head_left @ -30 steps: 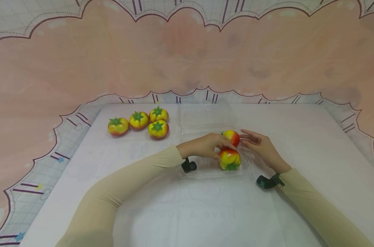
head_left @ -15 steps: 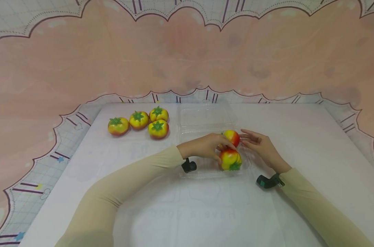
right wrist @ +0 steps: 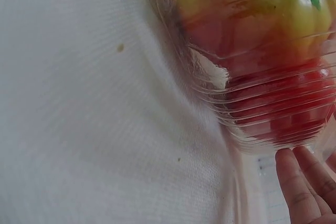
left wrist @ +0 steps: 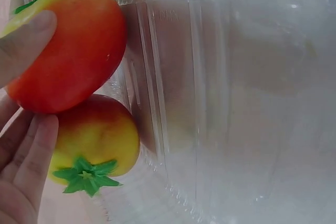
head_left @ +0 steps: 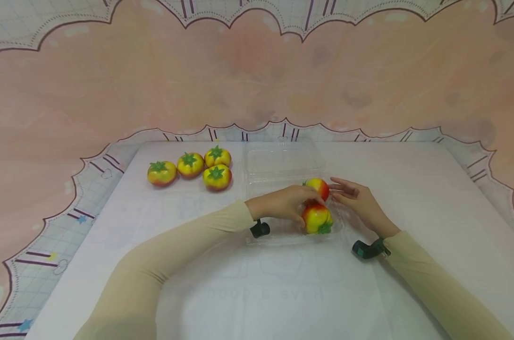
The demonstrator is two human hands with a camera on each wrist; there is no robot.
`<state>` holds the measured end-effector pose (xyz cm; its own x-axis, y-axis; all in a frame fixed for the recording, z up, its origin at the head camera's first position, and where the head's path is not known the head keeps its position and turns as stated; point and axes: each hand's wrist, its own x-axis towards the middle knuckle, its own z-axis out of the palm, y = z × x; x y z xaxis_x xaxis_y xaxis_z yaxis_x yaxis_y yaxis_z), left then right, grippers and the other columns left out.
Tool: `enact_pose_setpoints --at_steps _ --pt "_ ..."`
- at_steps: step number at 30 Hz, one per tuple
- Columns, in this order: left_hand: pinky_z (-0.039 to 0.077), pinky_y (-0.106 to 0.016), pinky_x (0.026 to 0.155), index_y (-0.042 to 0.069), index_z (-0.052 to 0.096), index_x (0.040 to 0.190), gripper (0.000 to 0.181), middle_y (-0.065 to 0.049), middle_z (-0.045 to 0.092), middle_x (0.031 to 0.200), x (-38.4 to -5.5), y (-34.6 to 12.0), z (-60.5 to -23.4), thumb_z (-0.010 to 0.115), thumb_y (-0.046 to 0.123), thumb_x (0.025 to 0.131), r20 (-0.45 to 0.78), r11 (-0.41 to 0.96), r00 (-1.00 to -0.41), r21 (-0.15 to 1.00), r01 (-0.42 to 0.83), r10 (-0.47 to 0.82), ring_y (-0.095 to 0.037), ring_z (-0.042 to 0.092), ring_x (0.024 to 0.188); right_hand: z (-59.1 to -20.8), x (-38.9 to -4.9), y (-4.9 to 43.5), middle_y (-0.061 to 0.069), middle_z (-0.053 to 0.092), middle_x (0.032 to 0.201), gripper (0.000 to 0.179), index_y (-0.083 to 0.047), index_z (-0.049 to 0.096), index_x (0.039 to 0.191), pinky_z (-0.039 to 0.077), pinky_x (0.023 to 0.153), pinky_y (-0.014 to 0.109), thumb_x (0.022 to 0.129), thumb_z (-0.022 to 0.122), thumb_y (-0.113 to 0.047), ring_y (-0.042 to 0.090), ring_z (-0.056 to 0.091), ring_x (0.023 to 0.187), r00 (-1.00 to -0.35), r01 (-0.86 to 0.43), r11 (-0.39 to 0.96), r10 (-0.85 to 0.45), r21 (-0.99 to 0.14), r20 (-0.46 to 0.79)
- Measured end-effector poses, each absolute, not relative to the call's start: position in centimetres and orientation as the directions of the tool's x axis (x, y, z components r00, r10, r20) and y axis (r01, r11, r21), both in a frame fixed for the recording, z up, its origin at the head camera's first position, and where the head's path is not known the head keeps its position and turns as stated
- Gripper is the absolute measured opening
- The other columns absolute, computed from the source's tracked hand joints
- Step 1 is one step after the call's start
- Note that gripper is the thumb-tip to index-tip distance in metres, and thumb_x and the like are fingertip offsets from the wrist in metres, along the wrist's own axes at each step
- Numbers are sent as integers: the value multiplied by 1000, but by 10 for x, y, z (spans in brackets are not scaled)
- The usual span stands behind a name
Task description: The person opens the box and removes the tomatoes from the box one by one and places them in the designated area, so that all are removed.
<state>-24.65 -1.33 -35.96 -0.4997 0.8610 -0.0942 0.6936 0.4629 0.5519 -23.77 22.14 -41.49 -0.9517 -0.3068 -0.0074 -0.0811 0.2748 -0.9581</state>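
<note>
My left hand (head_left: 284, 203) grips the nearer of two yellow-and-red toy tomatoes (head_left: 317, 219) inside a clear plastic clamshell box (head_left: 278, 231). It lies tilted, its green leaves facing the near right. In the left wrist view the thumb (left wrist: 39, 32) presses the red side of this tomato (left wrist: 89, 45), and the fingers reach in where the farther tomato (left wrist: 102, 135) meets it. My right hand (head_left: 360, 204) is at the box's right side, fingers extended; in the right wrist view its fingertips (right wrist: 286, 158) are right at the ribbed clear wall (right wrist: 220, 98).
Several similar tomatoes (head_left: 217, 178) stand in a group at the back left of the white-covered table (head_left: 240, 293). The box's lid (head_left: 284, 158) lies folded back, away from me. A cloud-edged peach backdrop (head_left: 257, 71) rises behind the table.
The nearer tomato has turned a little under my left hand, its green leaves shifting to the right. My right hand has stayed at the box's side.
</note>
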Motion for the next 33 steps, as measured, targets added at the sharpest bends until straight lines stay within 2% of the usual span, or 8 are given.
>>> enact_pose_setpoints --at_steps 10,19,25,33 --pt "45 -22 102 9 55 123 57 -3 59 128 -247 -14 -363 81 11 72 -82 437 -490 594 676 868 -15 53 118 -416 -239 222 30 47 135 52 -1 37 142 49 86 11 94 56 -12 -13 59 94 -951 -76 279 -310 -957 -15" --pt "37 -25 111 11 52 132 67 -3 52 137 -247 -14 -362 81 19 73 -100 444 -465 525 726 879 -16 47 126 -414 -238 221 31 46 135 52 -1 38 142 50 86 10 94 56 -14 -12 60 95 -952 -83 286 -306 -955 -9" --pt "33 -28 114 13 54 131 65 -5 51 138 -246 -13 -362 80 23 73 -113 460 -467 473 751 877 -18 45 128 -411 -237 221 31 47 135 53 0 36 142 49 87 11 95 55 -15 -12 60 94 -950 -80 283 -312 -956 -12" --pt "35 -26 112 11 55 129 63 -2 55 134 -247 -15 -363 81 18 72 -78 421 -454 536 732 888 -15 49 124 -409 -236 221 30 47 136 54 -1 36 142 49 88 12 95 56 -17 -11 60 96 -951 -68 290 -308 -955 -26"
